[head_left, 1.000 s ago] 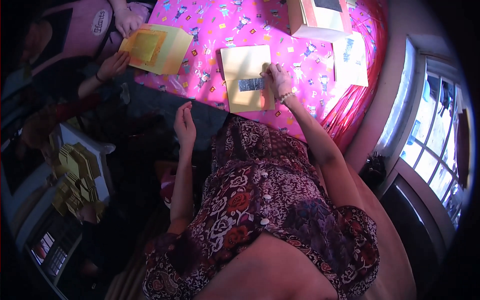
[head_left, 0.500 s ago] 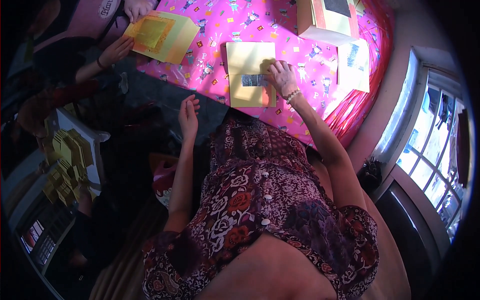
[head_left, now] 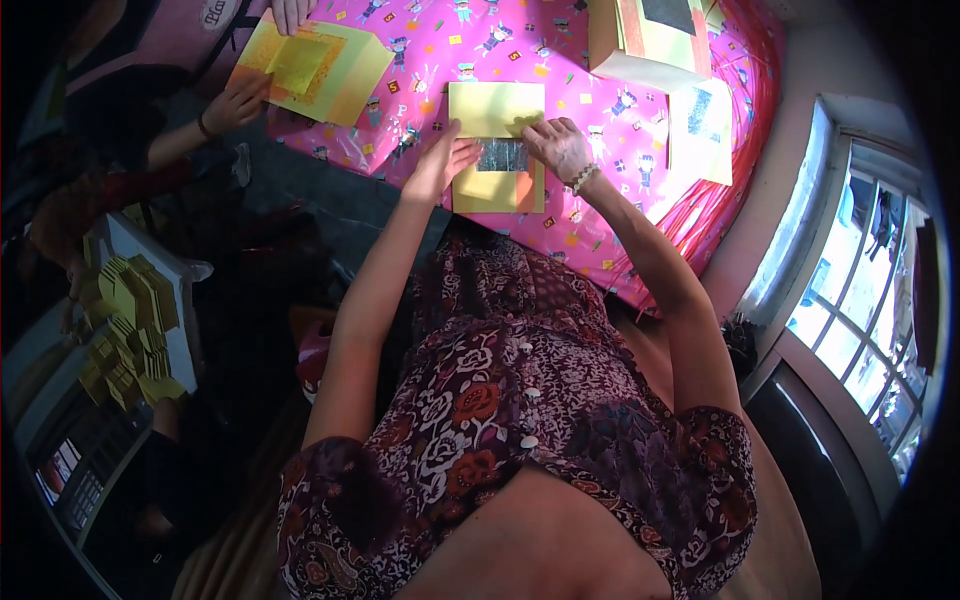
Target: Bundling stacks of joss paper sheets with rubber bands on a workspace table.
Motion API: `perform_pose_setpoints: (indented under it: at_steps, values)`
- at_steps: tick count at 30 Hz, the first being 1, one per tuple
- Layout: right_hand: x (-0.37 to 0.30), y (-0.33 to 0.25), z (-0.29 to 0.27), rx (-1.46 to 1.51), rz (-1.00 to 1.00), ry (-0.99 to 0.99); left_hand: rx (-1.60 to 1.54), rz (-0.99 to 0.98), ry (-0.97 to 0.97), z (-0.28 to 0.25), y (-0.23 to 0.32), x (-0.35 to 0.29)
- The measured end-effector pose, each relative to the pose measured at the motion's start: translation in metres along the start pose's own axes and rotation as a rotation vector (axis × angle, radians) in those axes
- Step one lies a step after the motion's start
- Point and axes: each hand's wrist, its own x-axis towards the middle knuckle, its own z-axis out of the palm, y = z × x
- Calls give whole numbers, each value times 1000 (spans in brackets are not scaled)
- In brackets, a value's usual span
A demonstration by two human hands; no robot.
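On the pink table cover lie pale yellow paper and a deeper yellow piece just below it. Between them shows a dark, glittery rectangular patch, with an orange strip beside it. My right hand has its fingers curled and pressed together on the right edge of the pale yellow paper. My left hand is at the left edge, fingers stretched and slightly apart, with the fingertips beside the patch. Whether those fingertips touch the paper is unclear.
At upper left, another person's hands are on a yellow sheet with an orange-edged panel. A stack of paper and a pale sheet lie to the right, near red strings. Yellow pieces cover a side table.
My left hand has moved up and right from beside the table to the paper's left edge. My right hand stays on the right edge. The other person's upper hand has shifted slightly.
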Motion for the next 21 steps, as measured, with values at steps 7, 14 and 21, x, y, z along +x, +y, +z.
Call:
perform_pose_setpoints:
  at_steps: [7,14,21]
  values:
    - [-9,-13,-21,243,417,115,229,152,227,46,16,-5]
    - [-56,3,-46,1194,1185,328,282,162,-201,77,10,-21]
    - [-155,48,-52,688,1234,185,771,613,75,-7,2,-12]
